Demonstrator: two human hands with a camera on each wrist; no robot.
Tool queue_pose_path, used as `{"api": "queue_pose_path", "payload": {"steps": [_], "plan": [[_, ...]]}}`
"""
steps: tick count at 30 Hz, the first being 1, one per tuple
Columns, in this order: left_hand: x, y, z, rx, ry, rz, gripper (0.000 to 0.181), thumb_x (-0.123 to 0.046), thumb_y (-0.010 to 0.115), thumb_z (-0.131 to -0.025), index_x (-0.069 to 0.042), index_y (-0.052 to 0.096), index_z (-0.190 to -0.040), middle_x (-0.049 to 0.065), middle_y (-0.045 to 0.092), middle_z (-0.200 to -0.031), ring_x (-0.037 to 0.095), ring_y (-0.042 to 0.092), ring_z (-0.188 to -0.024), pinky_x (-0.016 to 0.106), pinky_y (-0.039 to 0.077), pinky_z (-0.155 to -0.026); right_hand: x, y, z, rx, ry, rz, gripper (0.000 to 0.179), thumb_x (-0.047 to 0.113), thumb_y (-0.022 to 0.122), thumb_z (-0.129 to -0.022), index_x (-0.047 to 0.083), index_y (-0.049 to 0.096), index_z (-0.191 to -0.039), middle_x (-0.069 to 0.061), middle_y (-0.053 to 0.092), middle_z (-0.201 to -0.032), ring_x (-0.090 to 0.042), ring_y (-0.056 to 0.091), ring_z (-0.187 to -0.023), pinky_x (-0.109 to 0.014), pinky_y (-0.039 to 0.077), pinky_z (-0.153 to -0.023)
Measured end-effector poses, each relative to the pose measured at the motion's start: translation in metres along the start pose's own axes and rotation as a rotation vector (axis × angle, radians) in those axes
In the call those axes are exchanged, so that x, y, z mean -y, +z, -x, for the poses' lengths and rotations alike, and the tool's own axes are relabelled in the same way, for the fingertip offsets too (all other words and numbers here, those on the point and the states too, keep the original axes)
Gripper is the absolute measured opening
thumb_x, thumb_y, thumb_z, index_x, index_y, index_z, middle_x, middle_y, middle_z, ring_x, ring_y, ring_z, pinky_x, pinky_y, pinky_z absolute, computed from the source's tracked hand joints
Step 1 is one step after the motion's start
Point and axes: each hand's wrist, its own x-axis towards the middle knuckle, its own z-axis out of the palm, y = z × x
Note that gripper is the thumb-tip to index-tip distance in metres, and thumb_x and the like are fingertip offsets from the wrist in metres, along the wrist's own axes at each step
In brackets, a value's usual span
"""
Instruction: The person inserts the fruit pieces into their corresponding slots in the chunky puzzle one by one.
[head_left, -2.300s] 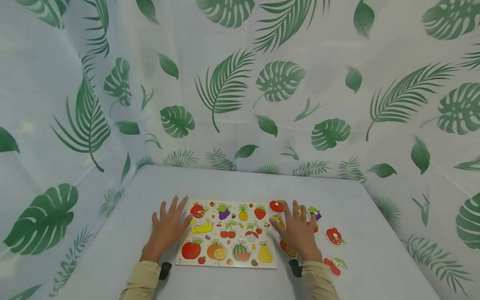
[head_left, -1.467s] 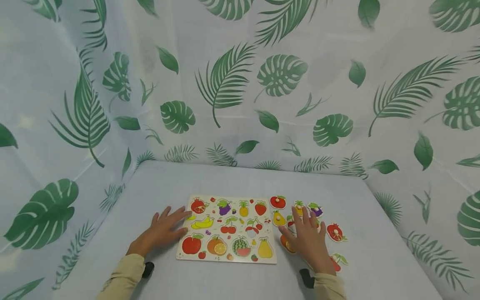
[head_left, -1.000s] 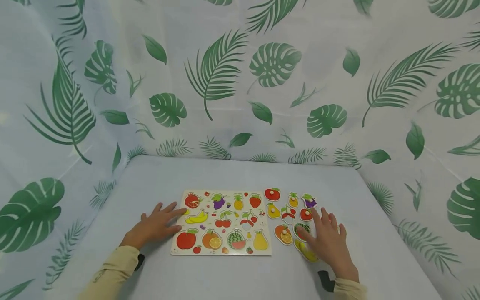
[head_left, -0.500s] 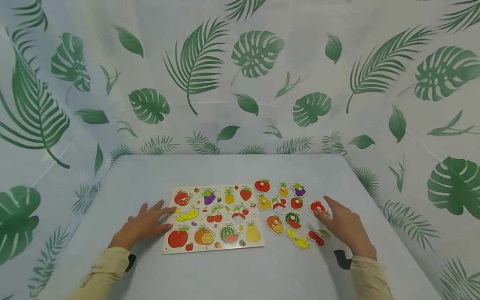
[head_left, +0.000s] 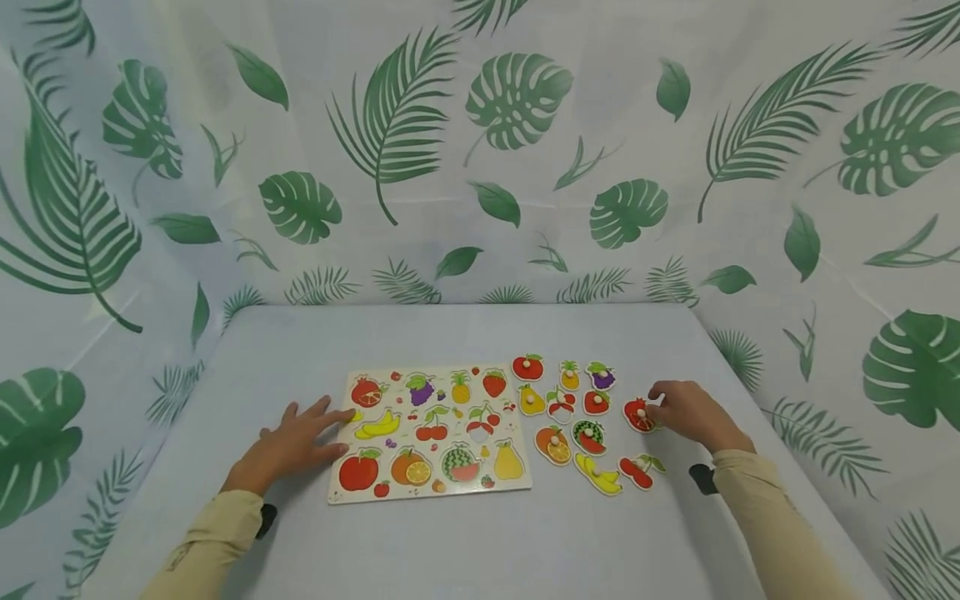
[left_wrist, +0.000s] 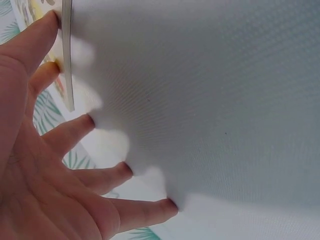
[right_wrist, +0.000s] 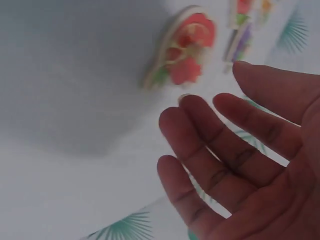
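A fruit puzzle board lies flat on the table, printed with fruit pictures. My left hand rests spread at its left side; in the left wrist view the thumb and index finger touch the board, and the other fingertips meet the cloth. At the far right, my right hand hovers beside a pomegranate piece with a small knob. The right wrist view shows that hand's fingers relaxed and apart from the blurred pomegranate piece, with nothing between them.
Right of the board lie several knobbed fruit pieces, among them an apple, an orange, a watermelon, bananas and cherries. A leaf-print curtain surrounds the white table.
My right hand has moved right, from above the cluster of pieces to the pomegranate piece. My left hand has turned and slid slightly lower along the board's left side. The head view has shifted.
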Motion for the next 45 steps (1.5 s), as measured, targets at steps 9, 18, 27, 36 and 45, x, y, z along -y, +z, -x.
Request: {"api": "queue_pose_path", "payload": {"steps": [9, 18, 27, 36, 45], "plan": [[0.002, 0.002, -0.002, -0.005, 0.01, -0.002, 0.07, -0.045, 0.079, -0.096, -0.021, 0.055, -0.158, 0.029, 0.03, -0.17, 0.071, 0.012, -0.149, 0.094, 0.018, -0.102, -0.014, 0.016, -0.023, 0.094, -0.018, -0.034, 0.014, 0.009, 0.073, -0.098, -0.004, 0.07, -0.104, -0.008, 0.067, -0.089, -0.026, 0.061, -0.081, -0.041, 0.058, -0.074], [-0.006, -0.001, -0.006, -0.007, 0.017, -0.017, 0.068, -0.044, 0.078, -0.097, -0.023, 0.056, -0.158, 0.028, 0.03, -0.17, 0.071, 0.012, -0.149, 0.094, 0.019, -0.102, -0.01, 0.022, -0.024, 0.108, -0.039, 0.032, 0.004, -0.001, 0.07, -0.097, -0.002, 0.066, -0.097, -0.006, 0.063, -0.083, -0.024, 0.059, -0.078, -0.041, 0.059, -0.074], [-0.003, -0.002, -0.003, 0.01, -0.023, -0.006, 0.069, -0.043, 0.079, -0.097, -0.022, 0.055, -0.158, 0.028, 0.029, -0.17, 0.07, 0.011, -0.149, 0.093, 0.017, -0.103, -0.003, 0.008, -0.041, 0.159, -0.07, 0.038, 0.004, 0.002, 0.068, -0.094, -0.002, 0.067, -0.096, -0.007, 0.065, -0.085, -0.025, 0.061, -0.079, -0.04, 0.06, -0.074], [-0.002, 0.0, 0.0, -0.005, -0.019, 0.023, 0.069, -0.043, 0.079, -0.097, -0.023, 0.054, -0.159, 0.026, 0.028, -0.172, 0.069, 0.008, -0.151, 0.093, 0.015, -0.105, 0.017, -0.017, -0.062, 0.187, -0.054, 0.02, 0.009, 0.004, 0.068, -0.094, -0.004, 0.069, -0.1, -0.01, 0.067, -0.089, -0.027, 0.063, -0.081, -0.042, 0.062, -0.077], [-0.003, -0.002, 0.002, -0.004, -0.013, 0.024, 0.068, -0.042, 0.077, -0.099, -0.022, 0.054, -0.159, 0.026, 0.027, -0.172, 0.069, 0.009, -0.151, 0.093, 0.015, -0.104, 0.066, -0.038, -0.095, 0.191, -0.032, 0.047, 0.018, 0.005, 0.069, -0.097, -0.009, 0.068, -0.108, -0.017, 0.071, -0.095, -0.032, 0.066, -0.085, -0.047, 0.062, -0.083]]}}
